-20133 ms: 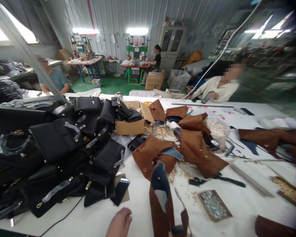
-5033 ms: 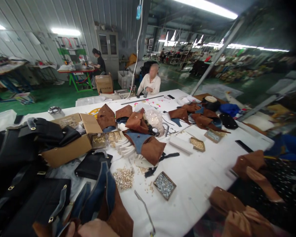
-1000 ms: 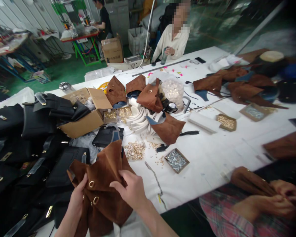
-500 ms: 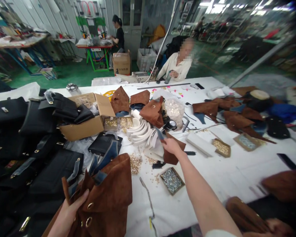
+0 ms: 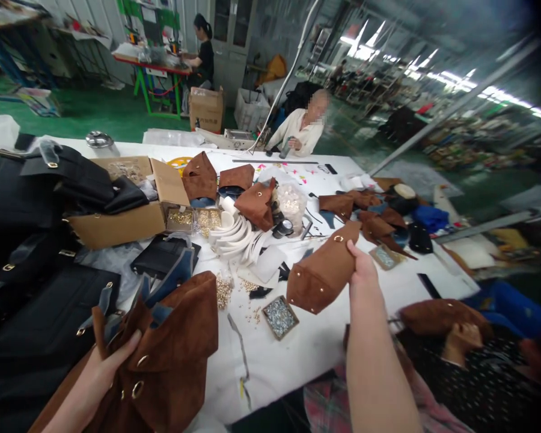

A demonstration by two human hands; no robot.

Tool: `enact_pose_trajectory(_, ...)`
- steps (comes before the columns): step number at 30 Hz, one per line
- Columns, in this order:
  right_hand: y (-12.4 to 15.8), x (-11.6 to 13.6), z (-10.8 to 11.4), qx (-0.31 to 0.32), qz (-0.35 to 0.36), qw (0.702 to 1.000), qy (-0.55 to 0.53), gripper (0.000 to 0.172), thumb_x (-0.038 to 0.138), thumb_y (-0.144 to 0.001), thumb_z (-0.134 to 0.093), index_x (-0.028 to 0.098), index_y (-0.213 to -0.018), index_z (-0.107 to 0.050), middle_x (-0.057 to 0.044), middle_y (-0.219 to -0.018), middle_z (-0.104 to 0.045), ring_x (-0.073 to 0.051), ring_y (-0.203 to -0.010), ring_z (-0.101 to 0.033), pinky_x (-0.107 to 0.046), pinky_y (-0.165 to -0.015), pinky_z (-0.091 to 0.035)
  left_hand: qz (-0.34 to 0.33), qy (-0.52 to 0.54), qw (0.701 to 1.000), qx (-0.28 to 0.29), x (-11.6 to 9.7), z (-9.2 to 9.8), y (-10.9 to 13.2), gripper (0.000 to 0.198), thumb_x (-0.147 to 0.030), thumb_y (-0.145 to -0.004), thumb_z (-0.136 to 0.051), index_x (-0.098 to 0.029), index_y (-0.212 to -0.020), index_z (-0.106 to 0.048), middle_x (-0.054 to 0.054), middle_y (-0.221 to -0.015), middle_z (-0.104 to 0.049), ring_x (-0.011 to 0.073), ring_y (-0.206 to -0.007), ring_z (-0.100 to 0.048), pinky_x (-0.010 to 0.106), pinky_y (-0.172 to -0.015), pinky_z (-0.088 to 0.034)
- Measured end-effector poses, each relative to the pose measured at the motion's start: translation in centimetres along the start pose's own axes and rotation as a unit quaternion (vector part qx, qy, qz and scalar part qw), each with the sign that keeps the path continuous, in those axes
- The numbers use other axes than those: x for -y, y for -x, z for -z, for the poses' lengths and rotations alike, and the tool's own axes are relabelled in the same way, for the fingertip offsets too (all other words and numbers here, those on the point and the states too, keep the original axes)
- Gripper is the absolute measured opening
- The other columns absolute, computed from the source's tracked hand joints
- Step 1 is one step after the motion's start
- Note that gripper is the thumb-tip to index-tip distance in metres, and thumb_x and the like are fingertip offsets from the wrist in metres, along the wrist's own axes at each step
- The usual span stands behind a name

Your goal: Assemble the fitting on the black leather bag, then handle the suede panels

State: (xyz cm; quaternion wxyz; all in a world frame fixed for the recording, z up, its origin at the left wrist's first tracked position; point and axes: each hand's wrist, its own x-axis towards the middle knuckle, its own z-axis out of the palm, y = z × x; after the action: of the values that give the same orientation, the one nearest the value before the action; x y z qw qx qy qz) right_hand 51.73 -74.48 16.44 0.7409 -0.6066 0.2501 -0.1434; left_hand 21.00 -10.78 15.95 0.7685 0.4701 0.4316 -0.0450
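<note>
At the lower left my left hand [image 5: 110,367] is closed round the edge of several brown suede pieces [image 5: 180,337] with gold eyelets and blue lining. Right of the middle, my right hand [image 5: 363,267] pinches the right end of another brown suede piece [image 5: 322,270], which is tilted above the table and shows an eyelet and small gold studs. A tray of silvery bits [image 5: 280,317] lies below and left of that piece. Gold studs [image 5: 223,291] are heaped on the white table [image 5: 270,367] between my hands.
Black bags [image 5: 49,313] are piled at the left beside an open cardboard box [image 5: 117,225]. White curved strips [image 5: 237,237] and more brown pieces [image 5: 379,222] lie farther back. A co-worker's hand [image 5: 464,340] is at the right; a person in white [image 5: 304,132] sits across the table.
My right hand has lifted the brown piece from beside the white strips and brought it right and nearer. The view has turned and tilted. My left hand still grips its pieces.
</note>
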Motion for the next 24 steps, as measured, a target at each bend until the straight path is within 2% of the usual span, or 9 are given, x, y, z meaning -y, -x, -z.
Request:
enact_pose_trajectory(4, 1.2, 1.7, 2.1, -0.005, -0.077, 0.997, -0.014, 0.023, 0.031, -0.087, -0.077, 0.012, -0.099, -0.08, -0.016, -0.094, -0.084, -0.025, -0.081, -0.081, -0.041, -0.079, -0.069, 0.022, -0.001, 0.999, 0.023, 0.3, 1.3, 0.1, 0.058, -0.018, -0.08, -0.094, -0.02, -0.135, -0.074, 0.012, -0.116, -0.085, 0.0393, -0.123, -0.077, 0.056, -0.108, -0.064)
enact_pose_trajectory(8, 4.1, 2.7, 1.3, -0.001, -0.081, 0.997, -0.021, 0.027, 0.035, -0.091, -0.074, 0.012, -0.103, -0.081, -0.018, -0.098, -0.084, -0.025, -0.082, -0.081, -0.041, -0.079, -0.068, -0.006, -0.006, 1.0, 0.012, 2.0, 3.5, -1.1, 0.061, -0.021, -0.08, -0.095, -0.02, -0.136, -0.073, 0.013, -0.121, -0.083, 0.038, -0.126, -0.075, 0.054, -0.11, -0.063)
enact_pose_trajectory(12, 10.0, 2.2, -2.0, 0.032, -0.01, 0.999, -0.041, 0.042, 0.043, -0.087, -0.083, 0.017, -0.119, -0.08, -0.014, -0.113, -0.084, -0.022, -0.089, -0.08, -0.039, -0.084, -0.068, -0.056, -0.09, 0.994, 0.038, 2.6, 5.3, -1.8, 0.075, -0.032, -0.072, -0.102, -0.019, -0.139, -0.07, 0.015, -0.13, -0.08, 0.0398, -0.128, -0.074, 0.051, -0.107, -0.065)
enact_pose_trajectory(15, 16.9, 1.3, -5.5, 0.137, 0.006, 0.991, -0.007, 0.053, 0.042, -0.081, -0.091, 0.019, -0.128, -0.078, -0.015, -0.124, -0.081, -0.024, -0.102, -0.079, -0.038, -0.093, -0.067, -0.127, -0.123, 0.98, 0.086, 1.6, 5.4, -0.9, 0.087, -0.032, -0.065, -0.105, -0.019, -0.143, -0.069, 0.015, -0.139, -0.077, 0.0417, -0.13, -0.072, 0.05, -0.109, -0.063)
enact_pose_trajectory(17, 22.3, 0.8, -8.5, 0.211, -0.022, 0.975, 0.071, 0.053, 0.042, -0.078, -0.095, 0.017, -0.122, -0.081, -0.016, -0.118, -0.082, -0.028, -0.102, -0.079, -0.039, -0.091, -0.067, -0.154, -0.131, 0.971, 0.124, 0.6, 4.7, 0.1, 0.088, -0.033, -0.069, -0.103, -0.023, -0.148, -0.066, 0.013, -0.145, -0.074, 0.0401, -0.135, -0.069, 0.049, -0.115, -0.059)
enact_pose_trajectory(19, 27.9, 0.1, -12.0, 0.319, -0.001, 0.931, 0.176, 0.047, 0.042, -0.081, -0.092, 0.019, -0.12, -0.082, -0.013, -0.114, -0.083, -0.03, -0.105, -0.077, -0.039, -0.093, -0.066, -0.138, -0.149, 0.972, 0.12, 0.0, 3.6, 1.0, 0.073, -0.04, -0.078, -0.097, -0.02, -0.143, -0.07, 0.014, -0.139, -0.077, 0.0387, -0.131, -0.071, 0.049, -0.114, -0.059)
enact_pose_trajectory(22, 35.6, -2.3, -16.8, 0.504, 0.122, 0.8, 0.303, 0.028, 0.04, -0.101, -0.071, 0.025, -0.122, -0.079, -0.009, -0.113, -0.083, -0.029, -0.107, -0.077, -0.041, -0.099, -0.063, -0.136, -0.126, 0.975, 0.126, 0.1, 2.1, 1.5, 0.062, -0.044, -0.086, -0.09, -0.014, -0.138, -0.074, 0.017, -0.135, -0.078, 0.0378, -0.126, -0.073, 0.049, -0.115, -0.057)
enact_pose_trajectory(24, 39.3, -5.2, -18.9, 0.556, 0.18, 0.738, 0.338, 0.027, 0.036, -0.108, -0.057, 0.028, -0.125, -0.077, -0.007, -0.111, -0.083, -0.028, -0.103, -0.078, -0.039, -0.093, -0.064, -0.148, -0.117, 0.974, 0.124, 0.7, 1.5, 1.5, 0.057, -0.047, -0.087, -0.088, -0.012, -0.13, -0.077, 0.018, -0.13, -0.079, 0.0389, -0.121, -0.074, 0.05, -0.113, -0.057)
